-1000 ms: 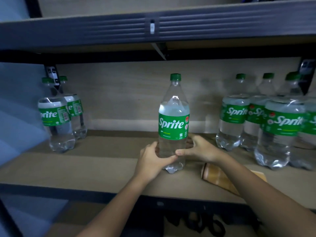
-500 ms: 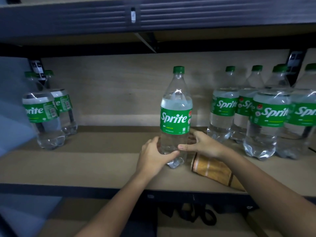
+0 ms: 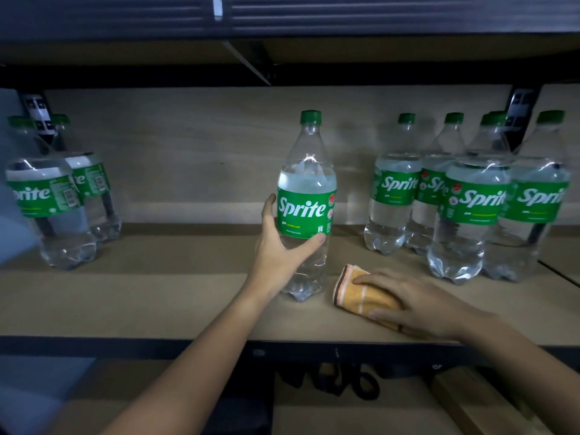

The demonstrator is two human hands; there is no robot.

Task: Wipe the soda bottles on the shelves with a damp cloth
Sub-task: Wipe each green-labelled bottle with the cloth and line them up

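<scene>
Upright near the middle of the frame stands the bottle point(image 3: 306, 196), clear with a green cap and a green Sprite label, its base on the wooden shelf point(image 3: 157, 296). The left hand point(image 3: 279, 246) grips it from the left side — thumb curled across the front just under the label, the other fingers wrapped round the far side, where only one fingertip shows at the label's upper left edge. Just right of the bottle's base, apart from it, lies the cloth point(image 3: 354, 293), a folded orange piece with pale and brown stripes, near the shelf's front edge. The right hand point(image 3: 417, 302) lies flat on top of the cloth, fingers fairly straight and a little spread, pointing toward the left of the frame; the thumb runs along the cloth's near side.

Further out, at the right of the frame, a cluster of Sprite bottles point(image 3: 477, 208) stands close together on the same shelf, well apart from the held bottle — at least five caps show. At the far left, two more bottles point(image 3: 47, 199) stand one behind the other by a dark upright. A plain wooden back panel point(image 3: 204, 152) runs behind everything, and a dark upper shelf point(image 3: 314, 14) spans the top of the frame.
</scene>
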